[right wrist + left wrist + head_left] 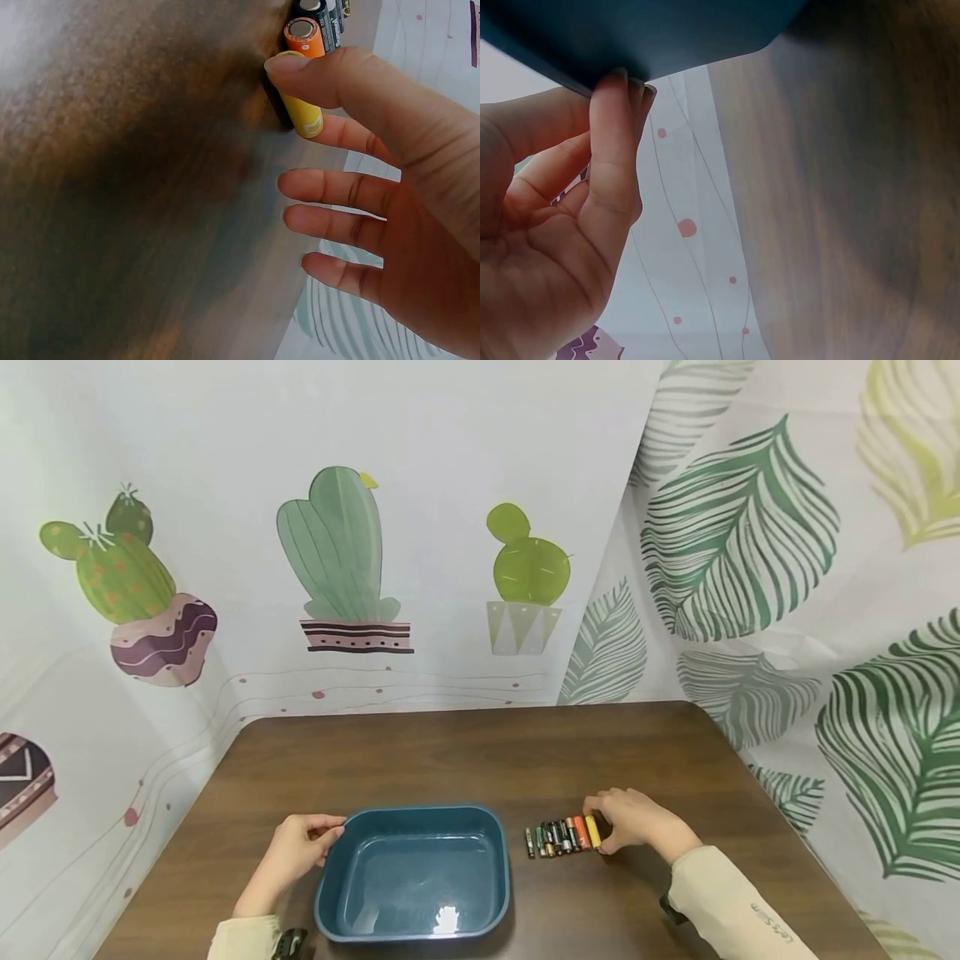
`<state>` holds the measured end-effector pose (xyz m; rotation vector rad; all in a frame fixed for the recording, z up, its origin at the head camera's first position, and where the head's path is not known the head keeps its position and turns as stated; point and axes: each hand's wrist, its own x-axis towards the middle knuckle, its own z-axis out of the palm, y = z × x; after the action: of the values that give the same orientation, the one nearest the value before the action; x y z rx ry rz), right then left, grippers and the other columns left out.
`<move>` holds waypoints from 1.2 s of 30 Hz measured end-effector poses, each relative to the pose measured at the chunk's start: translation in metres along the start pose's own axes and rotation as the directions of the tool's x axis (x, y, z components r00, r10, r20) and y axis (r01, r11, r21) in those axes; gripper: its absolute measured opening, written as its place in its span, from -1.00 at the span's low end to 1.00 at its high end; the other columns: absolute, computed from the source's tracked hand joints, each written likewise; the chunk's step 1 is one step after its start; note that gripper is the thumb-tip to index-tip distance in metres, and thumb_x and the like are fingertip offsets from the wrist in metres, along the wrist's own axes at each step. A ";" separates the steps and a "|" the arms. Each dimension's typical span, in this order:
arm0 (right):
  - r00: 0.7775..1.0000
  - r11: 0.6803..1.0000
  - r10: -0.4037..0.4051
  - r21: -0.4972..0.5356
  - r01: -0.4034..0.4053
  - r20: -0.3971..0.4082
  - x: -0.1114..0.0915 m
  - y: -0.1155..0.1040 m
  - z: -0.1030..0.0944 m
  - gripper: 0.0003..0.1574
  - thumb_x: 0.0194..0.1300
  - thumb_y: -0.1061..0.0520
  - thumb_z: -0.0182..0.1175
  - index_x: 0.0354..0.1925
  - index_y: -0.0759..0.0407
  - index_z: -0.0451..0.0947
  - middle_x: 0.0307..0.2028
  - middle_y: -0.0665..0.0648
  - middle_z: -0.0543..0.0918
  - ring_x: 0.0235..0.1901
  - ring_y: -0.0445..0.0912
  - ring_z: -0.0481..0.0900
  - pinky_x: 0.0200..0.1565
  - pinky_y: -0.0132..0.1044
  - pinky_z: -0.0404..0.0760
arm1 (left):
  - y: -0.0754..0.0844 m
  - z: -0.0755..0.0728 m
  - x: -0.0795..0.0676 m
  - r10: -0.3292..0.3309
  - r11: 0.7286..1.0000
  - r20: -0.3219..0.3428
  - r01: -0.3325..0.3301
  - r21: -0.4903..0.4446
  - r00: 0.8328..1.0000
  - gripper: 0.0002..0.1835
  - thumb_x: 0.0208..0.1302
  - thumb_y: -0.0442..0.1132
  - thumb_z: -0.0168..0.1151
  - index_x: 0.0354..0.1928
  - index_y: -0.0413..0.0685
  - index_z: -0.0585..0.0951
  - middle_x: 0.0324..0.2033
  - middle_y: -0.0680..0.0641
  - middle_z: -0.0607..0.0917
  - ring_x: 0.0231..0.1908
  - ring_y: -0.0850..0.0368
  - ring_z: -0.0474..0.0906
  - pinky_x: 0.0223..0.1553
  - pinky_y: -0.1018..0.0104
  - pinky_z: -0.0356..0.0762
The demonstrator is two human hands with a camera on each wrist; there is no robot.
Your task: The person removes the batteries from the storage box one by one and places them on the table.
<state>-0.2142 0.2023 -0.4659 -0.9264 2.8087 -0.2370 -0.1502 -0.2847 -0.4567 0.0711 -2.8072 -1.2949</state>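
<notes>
A deep blue rectangular tray (427, 881) stands on the table's near half, its inside bare. My left hand (296, 850) pinches the tray's upper left corner between thumb and fingers; the left wrist view shows those fingertips against the dark tray edge (667, 37). Right of the tray, several batteries lie side by side in a row. At the row's right end is a yellow battery (592, 832), which my right hand (636, 820) holds by its ends between thumb and index finger. An orange battery (306, 34) lies beside it. The other right fingers are spread apart, free of the batteries.
The brown wooden table (450, 756) has rounded far corners. Behind it hangs a white cloth (450, 435) printed with cacti, and a leaf-patterned cloth (750, 668) covers the right side. Green and black batteries (551, 839) make up the row's left part.
</notes>
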 end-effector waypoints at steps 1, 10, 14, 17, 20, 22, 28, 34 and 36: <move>1.000 1.000 -0.001 0.005 0.001 0.001 0.000 0.000 0.000 -0.46 -0.25 -0.03 0.40 -0.21 -0.01 0.46 -0.45 -0.10 0.43 -0.47 -0.18 0.30 -0.40 -0.20 0.31 | 0.000 0.000 0.000 -0.002 1.000 0.001 0.002 -0.001 1.000 -0.84 0.06 -0.37 0.22 -0.27 -0.22 0.65 -0.66 -0.04 0.57 -0.72 0.16 0.45 -0.67 0.35 0.51; 1.000 1.000 -0.010 0.010 0.010 -0.010 0.002 -0.004 -0.001 -0.46 -0.22 -0.05 0.39 -0.20 -0.01 0.47 -0.46 -0.09 0.43 -0.46 -0.17 0.29 -0.38 -0.19 0.30 | 0.001 -0.002 -0.001 0.009 1.000 0.004 -0.009 -0.002 1.000 -0.83 0.07 -0.36 0.22 -0.26 -0.23 0.65 -0.64 -0.05 0.59 -0.72 0.17 0.45 -0.67 0.35 0.51; 1.000 1.000 -0.012 0.002 0.012 -0.018 0.002 -0.005 -0.001 -0.47 -0.24 -0.05 0.40 -0.21 -0.03 0.47 -0.46 -0.09 0.43 -0.46 -0.17 0.29 -0.40 -0.22 0.29 | 0.001 -0.002 -0.001 0.013 1.000 0.002 -0.013 -0.007 1.000 -0.83 0.06 -0.37 0.22 -0.26 -0.23 0.64 -0.65 -0.05 0.58 -0.73 0.17 0.46 -0.67 0.36 0.51; 1.000 1.000 -0.017 0.000 0.017 -0.021 0.001 -0.006 -0.001 -0.46 -0.24 -0.04 0.40 -0.21 -0.02 0.47 -0.45 -0.09 0.45 -0.45 -0.17 0.30 -0.38 -0.21 0.31 | 0.000 -0.002 -0.001 0.012 1.000 0.002 -0.012 -0.004 1.000 -0.83 0.06 -0.37 0.22 -0.26 -0.23 0.64 -0.65 -0.05 0.57 -0.73 0.19 0.45 -0.67 0.36 0.51; 0.999 1.000 -0.028 0.003 0.028 -0.026 0.000 -0.006 -0.002 -0.45 -0.24 -0.03 0.40 -0.19 0.00 0.47 -0.44 -0.08 0.46 -0.44 -0.17 0.32 -0.37 -0.18 0.33 | 0.001 -0.002 -0.001 0.013 1.000 0.002 -0.013 0.001 1.000 -0.83 0.06 -0.37 0.22 -0.26 -0.23 0.64 -0.65 -0.05 0.57 -0.73 0.18 0.45 -0.67 0.37 0.50; 0.999 1.000 -0.029 0.005 0.030 -0.024 -0.001 -0.006 -0.002 -0.43 -0.24 -0.02 0.40 -0.17 0.01 0.47 -0.43 -0.08 0.46 -0.44 -0.17 0.32 -0.36 -0.17 0.34 | 0.002 -0.002 -0.001 0.017 1.000 0.002 -0.017 0.007 1.000 -0.83 0.07 -0.36 0.22 -0.26 -0.22 0.64 -0.65 -0.04 0.57 -0.73 0.18 0.45 -0.67 0.37 0.50; 1.000 1.000 -0.012 0.006 0.012 -0.009 0.000 -0.004 -0.001 -0.39 -0.24 -0.05 0.40 -0.13 -0.02 0.46 -0.48 -0.08 0.42 -0.46 -0.18 0.29 -0.39 -0.22 0.30 | 0.003 -0.004 -0.002 0.017 0.999 0.001 -0.017 0.028 1.000 -0.82 0.11 -0.31 0.20 -0.24 -0.20 0.64 -0.66 -0.02 0.55 -0.73 0.18 0.45 -0.67 0.39 0.48; 1.000 1.000 -0.009 0.013 0.009 -0.009 -0.004 -0.002 -0.006 -0.35 -0.21 -0.11 0.39 -0.09 0.00 0.44 -0.48 -0.10 0.41 -0.44 -0.19 0.30 -0.39 -0.21 0.31 | 0.002 -0.008 -0.001 0.009 1.000 0.007 -0.009 0.010 1.000 -0.70 0.17 -0.19 0.15 -0.13 -0.27 0.58 -0.64 -0.05 0.55 -0.67 0.16 0.50 -0.62 0.41 0.50; 1.000 1.000 -0.010 0.009 0.010 -0.028 -0.009 -0.002 -0.010 -0.37 -0.18 -0.13 0.37 -0.10 0.00 0.44 -0.48 -0.09 0.41 -0.45 -0.19 0.29 -0.40 -0.20 0.31 | 0.002 -0.013 -0.001 0.009 1.000 0.005 -0.009 0.000 1.000 -0.68 0.18 -0.19 0.14 -0.11 -0.29 0.56 -0.62 -0.08 0.57 -0.65 0.14 0.54 -0.60 0.41 0.52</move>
<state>-0.2080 0.2075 -0.4549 -0.9427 2.8272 -0.2655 -0.1483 -0.2932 -0.4468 0.0548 -2.8079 -1.2947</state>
